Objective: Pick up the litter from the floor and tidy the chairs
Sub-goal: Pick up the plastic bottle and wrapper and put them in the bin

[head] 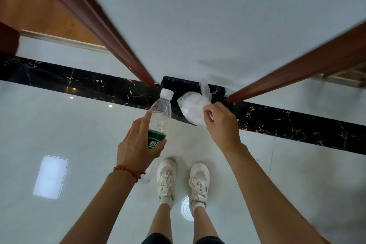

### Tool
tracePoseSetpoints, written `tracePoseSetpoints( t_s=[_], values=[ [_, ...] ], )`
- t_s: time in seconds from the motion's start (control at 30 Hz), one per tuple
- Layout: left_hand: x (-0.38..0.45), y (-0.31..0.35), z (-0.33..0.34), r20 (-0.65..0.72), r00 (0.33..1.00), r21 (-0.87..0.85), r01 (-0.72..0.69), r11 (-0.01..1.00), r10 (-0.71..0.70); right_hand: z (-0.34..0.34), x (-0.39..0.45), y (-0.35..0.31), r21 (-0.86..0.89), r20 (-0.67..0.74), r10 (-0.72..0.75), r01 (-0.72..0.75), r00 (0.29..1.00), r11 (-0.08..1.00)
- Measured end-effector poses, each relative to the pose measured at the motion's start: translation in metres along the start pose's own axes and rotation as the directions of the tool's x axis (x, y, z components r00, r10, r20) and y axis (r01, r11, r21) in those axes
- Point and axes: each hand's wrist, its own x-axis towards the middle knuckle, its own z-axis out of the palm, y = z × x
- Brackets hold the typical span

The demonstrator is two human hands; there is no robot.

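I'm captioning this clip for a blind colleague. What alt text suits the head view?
Looking down: the left hand holds a clear bottle with a green label, and the right hand pinches a white plastic bag. Below are white sneakers on a glossy floor.

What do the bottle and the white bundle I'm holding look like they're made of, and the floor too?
The bottle looks like clear thin plastic, see-through, with a white cap and a green label. The white bundle seems to be thin translucent plastic film, crinkled, with a twisted tail. The floor looks like polished glossy tile, mirroring lights; its black band resembles veined marble, perhaps imitation.
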Motion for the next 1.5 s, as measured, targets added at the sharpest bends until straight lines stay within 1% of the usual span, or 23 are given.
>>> tracePoseSetpoints(
  t_s=[0.1, 0.23, 0.3, 0.4, 0.5, 0.6, 0.77, 0.87, 1.0, 1.1, 1.2, 1.37, 1.43, 1.5],
  values=[
    [0.007, -0.015, 0.014, 0.026, 1.0, 0.011, 0.004, 1.0, -0.004, 0.025, 0.013, 0.012, -0.022, 0.003, 0.018, -0.018, 1.0, 1.0],
    [0.014, -0.024, 0.022, 0.036, 0.999, 0.026, 0.004, 1.0, -0.005, 0.04, 0.014, 0.02, -0.042, 0.058, 0.113, -0.111, 0.992, 0.993],
    [0.017, -0.024, 0.023, 0.046, 0.999, 0.031, -0.007, 1.0, 0.005, 0.039, 0.01, 0.02, -0.07, 0.073, 0.135, -0.13, 0.988, 0.989],
    [0.025, -0.025, 0.025, 0.077, 0.997, 0.051, -0.03, 0.998, 0.026, 0.03, -0.003, 0.018, -0.109, 0.057, 0.112, -0.106, 0.992, 0.988],
    [0.038, -0.022, 0.026, 0.098, 0.994, 0.081, -0.054, 0.995, 0.046, 0.016, -0.017, 0.018, -0.179, 0.098, 0.164, -0.145, 0.982, 0.973],
    [0.056, -0.014, 0.029, 0.136, 0.988, 0.155, -0.095, 0.983, 0.074, 0.007, -0.028, 0.019, -0.231, 0.116, 0.207, -0.176, 0.971, 0.957],
    [0.103, -0.001, 0.045, 0.273, 0.957, 0.292, -0.183, 0.939, 0.101, 0.001, -0.034, 0.026, -0.256, 0.153, 0.253, -0.209, 0.955, 0.944],
    [0.132, 0.007, 0.057, 0.301, 0.945, 0.358, -0.237, 0.903, 0.128, 0.0, -0.032, 0.032, -0.253, 0.151, 0.276, -0.232, 0.949, 0.939],
    [0.158, 0.013, 0.078, 0.322, 0.931, 0.406, -0.298, 0.864, 0.17, 0.003, -0.027, 0.039, -0.24, 0.132, 0.27, -0.233, 0.954, 0.942],
    [0.163, 0.013, 0.086, 0.303, 0.933, 0.439, -0.318, 0.84, 0.195, 0.006, -0.025, 0.042, -0.235, 0.113, 0.254, -0.223, 0.961, 0.946],
    [0.151, 0.013, 0.082, 0.205, 0.95, 0.4, -0.301, 0.866, 0.235, 0.008, -0.023, 0.044, -0.222, 0.116, 0.255, -0.225, 0.96, 0.949],
    [0.105, 0.012, 0.059, 0.079, 0.957, 0.275, -0.291, 0.916, 0.28, 0.0, -0.023, 0.037, -0.213, 0.127, 0.255, -0.224, 0.959, 0.951],
    [0.081, 0.01, 0.044, 0.043, 0.956, 0.27, -0.291, 0.918, 0.291, -0.009, -0.023, 0.03, -0.214, 0.129, 0.242, -0.211, 0.962, 0.954],
    [0.057, 0.009, 0.028, 0.039, 0.96, 0.277, -0.275, 0.921, 0.276, -0.022, -0.023, 0.019, -0.223, 0.141, 0.236, -0.202, 0.961, 0.954]
  ],
)
